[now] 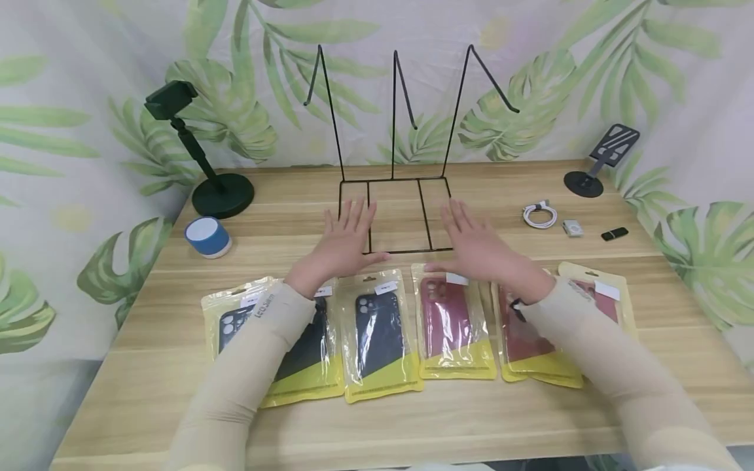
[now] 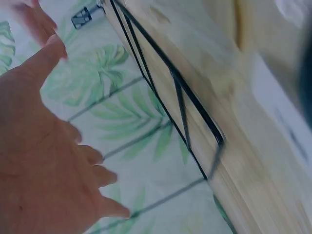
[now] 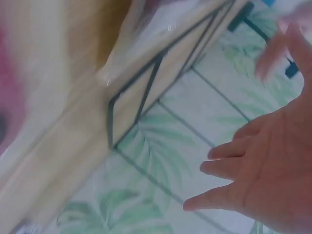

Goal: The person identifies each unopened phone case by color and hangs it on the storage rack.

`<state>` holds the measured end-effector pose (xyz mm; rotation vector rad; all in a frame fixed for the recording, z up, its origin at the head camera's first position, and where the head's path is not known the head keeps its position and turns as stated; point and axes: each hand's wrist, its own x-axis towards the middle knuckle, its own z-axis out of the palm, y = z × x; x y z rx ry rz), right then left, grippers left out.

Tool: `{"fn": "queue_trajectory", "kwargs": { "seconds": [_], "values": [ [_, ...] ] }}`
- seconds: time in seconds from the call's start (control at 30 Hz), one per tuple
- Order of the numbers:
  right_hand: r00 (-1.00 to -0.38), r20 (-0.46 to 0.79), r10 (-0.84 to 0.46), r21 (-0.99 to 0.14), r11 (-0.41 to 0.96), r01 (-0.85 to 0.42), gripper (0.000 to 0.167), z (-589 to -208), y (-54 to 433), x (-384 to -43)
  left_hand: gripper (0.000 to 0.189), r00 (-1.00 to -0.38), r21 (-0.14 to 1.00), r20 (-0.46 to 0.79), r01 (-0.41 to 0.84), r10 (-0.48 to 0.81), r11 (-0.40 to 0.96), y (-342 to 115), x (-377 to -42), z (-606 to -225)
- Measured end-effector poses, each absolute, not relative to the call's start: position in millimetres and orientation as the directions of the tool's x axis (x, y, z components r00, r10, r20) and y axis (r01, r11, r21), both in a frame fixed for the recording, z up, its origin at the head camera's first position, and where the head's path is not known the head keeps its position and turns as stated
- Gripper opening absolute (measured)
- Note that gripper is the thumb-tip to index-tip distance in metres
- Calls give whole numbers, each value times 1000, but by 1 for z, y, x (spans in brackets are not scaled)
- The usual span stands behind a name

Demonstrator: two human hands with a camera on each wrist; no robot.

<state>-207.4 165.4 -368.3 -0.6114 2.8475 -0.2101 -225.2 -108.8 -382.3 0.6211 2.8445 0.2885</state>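
Observation:
Both bare hands are held out over the front of a black wire rack (image 1: pixel 393 118), which has three hooked uprights. With fingers spread, the left hand (image 1: pixel 344 245) overlaps the base's left side in the head view. Opposite it, the right hand (image 1: pixel 480 248) spreads its fingers by the right side. Neither holds anything. Below them lies a row of clear-and-yellow pouches: a dark phone case (image 1: pixel 379 333) and a pink phone case (image 1: pixel 446 317) show in the middle ones. Dark cases also lie under the left forearm, and red phone cases (image 1: pixel 521 327) under the right, partly hidden.
A dark green phone stand (image 1: pixel 224 196) and a blue-and-white cylinder (image 1: pixel 209 237) stand at the left. At the right are a black phone stand (image 1: pixel 583 184), a coiled white cable (image 1: pixel 539 214), a small silver device (image 1: pixel 572 227) and a black stick (image 1: pixel 614 233). Leaf-patterned cloth (image 1: pixel 436 26) hangs behind.

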Motion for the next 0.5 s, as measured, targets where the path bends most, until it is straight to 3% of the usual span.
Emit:
{"fn": "queue_trajectory", "kwargs": {
  "seconds": [0.23,0.5],
  "values": [
    [-921,-138,-365,-151,926,-345,102,-359,219,-190,98,-877,228,-313,304,365,925,-139,-231,-385],
    [-941,-169,-294,-166,949,-267,85,-360,268,-177,98,-865,223,-363,279,345,934,-152,-236,-390]
  ]
}}
